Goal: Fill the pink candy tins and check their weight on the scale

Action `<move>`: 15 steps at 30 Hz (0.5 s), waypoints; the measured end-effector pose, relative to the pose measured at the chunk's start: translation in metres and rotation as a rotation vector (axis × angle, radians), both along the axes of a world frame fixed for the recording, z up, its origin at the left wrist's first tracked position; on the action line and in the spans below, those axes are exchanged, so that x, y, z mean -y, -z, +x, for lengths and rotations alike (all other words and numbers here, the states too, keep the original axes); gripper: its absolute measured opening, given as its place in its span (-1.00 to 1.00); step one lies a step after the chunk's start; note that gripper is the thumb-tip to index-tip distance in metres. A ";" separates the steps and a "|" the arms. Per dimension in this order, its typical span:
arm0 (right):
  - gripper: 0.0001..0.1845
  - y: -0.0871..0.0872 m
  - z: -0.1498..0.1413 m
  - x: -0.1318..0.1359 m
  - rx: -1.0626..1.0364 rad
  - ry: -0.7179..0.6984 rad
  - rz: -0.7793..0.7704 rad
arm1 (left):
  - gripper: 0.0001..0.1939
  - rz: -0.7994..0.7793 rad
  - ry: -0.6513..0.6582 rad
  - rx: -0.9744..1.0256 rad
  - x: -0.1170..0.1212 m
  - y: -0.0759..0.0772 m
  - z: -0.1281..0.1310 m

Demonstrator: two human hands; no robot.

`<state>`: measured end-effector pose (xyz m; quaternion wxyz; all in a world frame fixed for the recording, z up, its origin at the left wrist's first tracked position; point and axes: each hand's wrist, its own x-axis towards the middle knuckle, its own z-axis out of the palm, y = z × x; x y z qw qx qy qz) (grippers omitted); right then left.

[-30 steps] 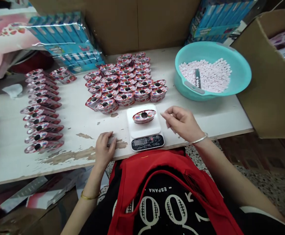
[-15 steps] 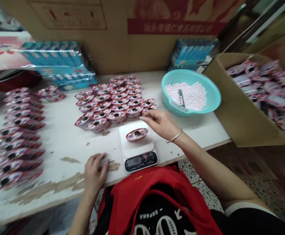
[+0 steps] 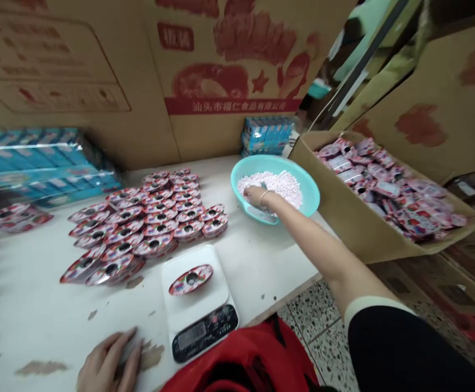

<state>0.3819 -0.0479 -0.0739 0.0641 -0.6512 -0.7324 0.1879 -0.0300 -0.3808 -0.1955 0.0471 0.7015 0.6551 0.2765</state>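
Note:
My right hand [image 3: 254, 195] reaches into the teal bowl [image 3: 302, 185] of small pink-white candies [image 3: 280, 185]; its fingers curl down among them near a scoop handle, and what they hold is hidden. My left hand [image 3: 106, 366] lies flat on the white table [image 3: 33, 321] near the front edge, fingers stretched, holding nothing. Between the hands stands a small white digital scale [image 3: 196, 305] with one red oval candy container [image 3: 191, 279] on its platform.
Several red oval containers [image 3: 147, 223] are grouped behind the scale, more at the far left [image 3: 0, 218]. A cardboard box [image 3: 335, 218] of packed containers stands right of the bowl. Blue shrink-wrapped packs [image 3: 37, 163] and cardboard cartons [image 3: 98, 81] line the back.
My right hand has moved from beside the scale up and right into the teal bowl. The left hand has stayed flat on the table. The view has tilted up and right.

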 end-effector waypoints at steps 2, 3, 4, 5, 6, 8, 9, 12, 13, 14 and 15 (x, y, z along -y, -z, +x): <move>-0.80 0.003 0.003 0.004 -0.017 0.010 -0.022 | -0.69 -0.010 -0.025 -0.032 0.000 -0.011 0.009; -0.80 0.004 0.007 0.006 -0.028 0.024 -0.025 | -0.72 -0.016 -0.025 -0.036 0.000 -0.015 0.014; -0.80 0.003 0.012 0.008 -0.042 0.042 -0.022 | -0.73 -0.022 -0.033 -0.041 0.000 -0.018 0.018; -0.81 0.003 0.018 0.009 -0.057 0.064 -0.015 | -0.74 -0.031 -0.042 -0.042 0.000 -0.020 0.021; -0.81 0.003 0.024 0.010 -0.072 0.084 -0.003 | -0.75 -0.041 -0.052 -0.042 0.001 -0.021 0.023; -0.75 0.003 0.036 0.015 -0.114 0.131 0.014 | -0.76 -0.063 -0.071 -0.049 0.002 -0.022 0.026; -0.70 0.003 0.040 0.019 -0.128 0.151 0.008 | -0.76 -0.069 -0.077 -0.052 0.002 -0.023 0.027; -0.74 -0.006 0.044 0.034 -0.296 0.283 -0.028 | -0.76 -0.067 -0.081 -0.049 0.004 -0.023 0.028; -0.81 -0.012 0.041 0.041 -0.425 0.329 -0.035 | -0.75 -0.064 -0.082 -0.045 0.004 -0.023 0.028; -0.88 -0.021 0.035 0.049 -0.570 0.356 -0.043 | -0.75 -0.061 -0.084 -0.041 0.004 -0.023 0.028; -0.93 -0.030 0.026 0.058 -0.707 0.357 -0.059 | -0.75 -0.061 -0.088 -0.037 0.004 -0.022 0.028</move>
